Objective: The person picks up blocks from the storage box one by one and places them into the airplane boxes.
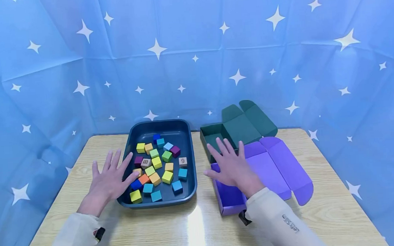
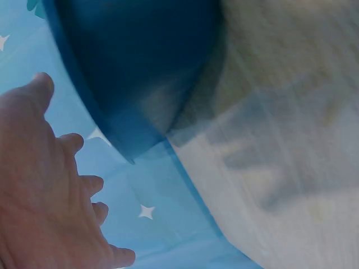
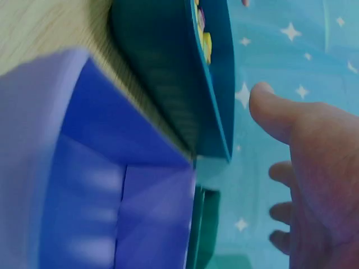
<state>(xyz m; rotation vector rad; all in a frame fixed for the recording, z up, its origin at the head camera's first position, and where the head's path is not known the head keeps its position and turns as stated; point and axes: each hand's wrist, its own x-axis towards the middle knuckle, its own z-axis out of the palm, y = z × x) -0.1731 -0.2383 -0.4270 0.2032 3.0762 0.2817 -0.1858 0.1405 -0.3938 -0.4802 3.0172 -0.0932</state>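
Observation:
My left hand [image 1: 108, 180], fingers spread, hovers at the left rim of a dark blue tray [image 1: 184, 139] and holds nothing. Several coloured cubes lie loose in the tray, among them a yellow cube [image 1: 136, 196], a purple cube [image 1: 175, 151] and a wooden cube marked with a digit [image 1: 183, 162]. With fingers also spread, my right hand [image 1: 232, 170] is over the purple box [image 1: 232, 210], whose lid is folded back to the right. Behind it stands a green box [image 1: 214, 130], lid open too. In the right wrist view, the visible inside of the purple box [image 3: 154, 207] is bare.
The pale wooden table [image 1: 150, 233] ends at a blue curtain [image 1: 190, 32] with white stars, which hangs at the back and both sides. The purple lid [image 1: 272, 167] spreads over the table's right part, beside the green lid [image 1: 243, 127].

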